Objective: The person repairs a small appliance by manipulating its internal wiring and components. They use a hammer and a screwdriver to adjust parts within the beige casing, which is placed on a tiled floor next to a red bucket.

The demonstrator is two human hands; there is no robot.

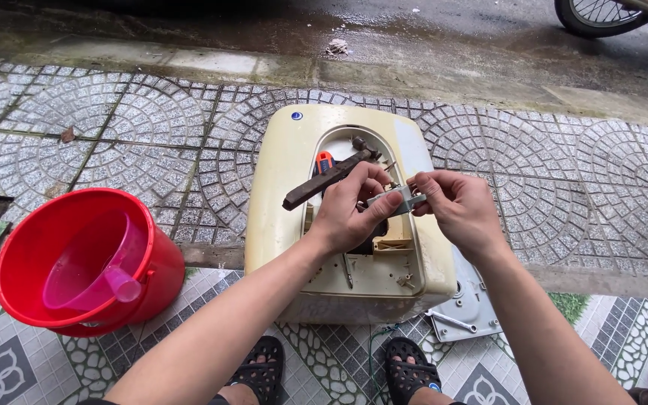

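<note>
Bucket [76, 259]: bright red, pink scoop [95, 262] inside. Heater casing [275, 195]: cream-yellow, stained. Wrench [328, 178]: rusty brown. Screwdriver [325, 160]: orange handle. Small part [397, 200]: grey. Paving [151, 127]: grey fan-pattern cobbles. Sandals [260, 367]: black. Cover plate [466, 307]: pale grey.

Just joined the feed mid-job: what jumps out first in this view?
First, the cream-coloured appliance casing lying open on the patterned tiles at centre, with the left hand and right hand above its opening, together gripping a small grey metal part. A rusty bar-shaped tool lies across the opening. At left stands a bright red bucket with a pink scoop inside.
</note>
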